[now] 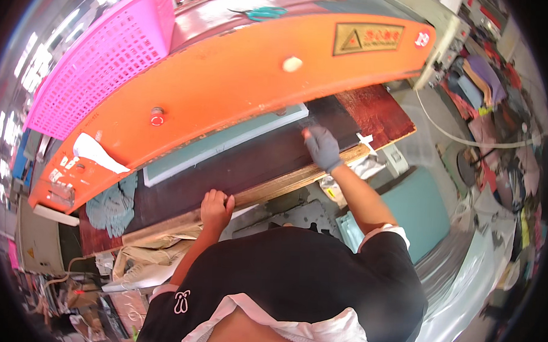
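Observation:
My left hand, bare, rests at the front wooden edge of the machine's table. Its fingers are curled closed, and a small dark spot shows by the thumb; what they hold, if anything, is hidden. My right hand wears a grey glove with reddish fingertips showing. It lies over the dark work surface, fingers stretched forward and seemingly holding nothing. Beyond both hands, a pale green sheet stack or board with a white front edge lies partly under the orange machine beam.
A pink basket and teal-handled snips sit on top of the machine. A red stop button is on the beam. Light blue gloves lie at the table's left end. Green sheet material stands at my right.

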`<state>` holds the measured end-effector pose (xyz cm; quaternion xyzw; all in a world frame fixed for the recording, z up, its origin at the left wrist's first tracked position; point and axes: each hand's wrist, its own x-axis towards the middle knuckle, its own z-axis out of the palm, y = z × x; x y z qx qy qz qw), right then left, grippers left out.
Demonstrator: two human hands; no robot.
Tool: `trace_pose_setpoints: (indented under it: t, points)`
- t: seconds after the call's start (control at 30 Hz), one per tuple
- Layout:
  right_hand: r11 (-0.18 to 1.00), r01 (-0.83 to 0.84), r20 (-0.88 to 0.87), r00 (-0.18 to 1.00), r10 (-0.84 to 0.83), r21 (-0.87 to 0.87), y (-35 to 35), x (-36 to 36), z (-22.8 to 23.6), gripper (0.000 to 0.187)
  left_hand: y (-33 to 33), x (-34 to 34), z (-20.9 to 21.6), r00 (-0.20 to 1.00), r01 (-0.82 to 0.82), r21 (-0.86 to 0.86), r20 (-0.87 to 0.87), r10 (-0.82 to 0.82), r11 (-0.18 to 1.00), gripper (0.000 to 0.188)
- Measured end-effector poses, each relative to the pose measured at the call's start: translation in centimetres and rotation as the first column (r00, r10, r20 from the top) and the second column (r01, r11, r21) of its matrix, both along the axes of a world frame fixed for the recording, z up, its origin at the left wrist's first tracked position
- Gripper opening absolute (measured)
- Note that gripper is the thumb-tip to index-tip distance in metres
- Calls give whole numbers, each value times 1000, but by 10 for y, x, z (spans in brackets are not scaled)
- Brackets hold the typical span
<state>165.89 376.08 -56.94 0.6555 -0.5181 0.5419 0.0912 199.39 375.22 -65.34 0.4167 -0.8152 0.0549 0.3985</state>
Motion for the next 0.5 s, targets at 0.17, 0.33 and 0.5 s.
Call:
trace_pose_setpoints:
  t: [0.17, 0.33, 0.5]
  points:
    - [1000, -4, 8, 1000, 4, -2, -15, 10, 95, 31, 5, 3, 2, 995, -81, -49, -58, 78, 996, 21]
    - [996, -21, -88, 996, 29, 89, 32, 13, 28, 30, -2, 7, -5, 986, -164, -181, 5, 167, 970, 21]
    - [961, 72, -520, 851, 80, 267, 16, 10, -37, 36, -17, 7, -2, 988, -147, -127, 36, 153, 981, 19]
